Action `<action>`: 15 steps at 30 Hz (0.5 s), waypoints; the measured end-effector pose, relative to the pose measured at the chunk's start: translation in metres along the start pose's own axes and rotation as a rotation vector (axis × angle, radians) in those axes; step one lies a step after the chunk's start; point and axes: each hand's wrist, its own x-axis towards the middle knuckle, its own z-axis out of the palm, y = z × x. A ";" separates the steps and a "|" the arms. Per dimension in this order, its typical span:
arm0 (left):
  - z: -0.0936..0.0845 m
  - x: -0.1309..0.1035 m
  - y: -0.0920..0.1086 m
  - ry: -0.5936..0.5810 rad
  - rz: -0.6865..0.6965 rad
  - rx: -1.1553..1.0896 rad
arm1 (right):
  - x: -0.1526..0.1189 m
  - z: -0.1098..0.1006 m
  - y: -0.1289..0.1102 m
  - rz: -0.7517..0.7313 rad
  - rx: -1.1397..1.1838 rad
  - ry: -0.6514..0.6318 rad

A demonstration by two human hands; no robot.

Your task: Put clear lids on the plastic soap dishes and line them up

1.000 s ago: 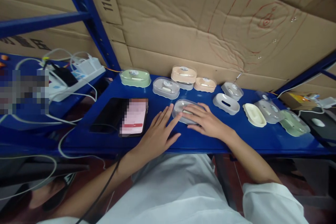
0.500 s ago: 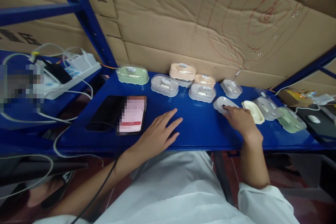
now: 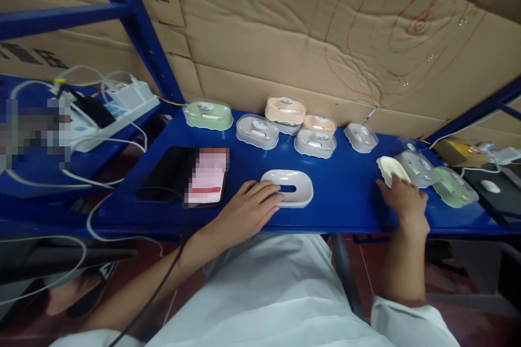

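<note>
A pale grey oval soap dish [image 3: 303,191] with a dark slot in its middle lies on the blue table before me. My left hand [image 3: 253,205] touches its left end, fingers stretched out over the rim. Farther right, a cream tray [image 3: 387,166] with a scalloped edge sits partly covered by my right hand [image 3: 405,198]. The fingers of that hand reach onto the tray with the thumb spread to the left; the fingertips are partly hidden. Beside it are a grey box [image 3: 418,168] and a green box [image 3: 455,187] with clear lids.
Along the back stand several lidded soap boxes: a green one [image 3: 208,116], a peach one [image 3: 285,110] and grey ones, such as the grey box [image 3: 257,132]. A phone [image 3: 207,178] lies at left. Cables and a power strip [image 3: 118,119] occupy the left side; cardboard [image 3: 260,27] walls the back.
The grey soap dish has moved left from my right hand to my left hand, whose fingers now lie on it. My right hand has shifted right, onto the cream tray.
</note>
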 end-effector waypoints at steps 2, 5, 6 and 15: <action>-0.001 0.000 0.001 0.065 -0.002 0.020 | -0.011 0.009 0.019 0.032 -0.041 -0.026; -0.001 0.000 0.001 0.235 -0.133 0.009 | -0.038 0.009 0.025 -0.178 -0.022 0.044; -0.001 0.000 0.001 0.287 -0.182 -0.006 | -0.046 0.007 0.021 -0.283 0.020 0.055; 0.000 0.000 0.000 0.375 -0.190 -0.019 | -0.048 -0.012 -0.062 -0.869 0.562 0.050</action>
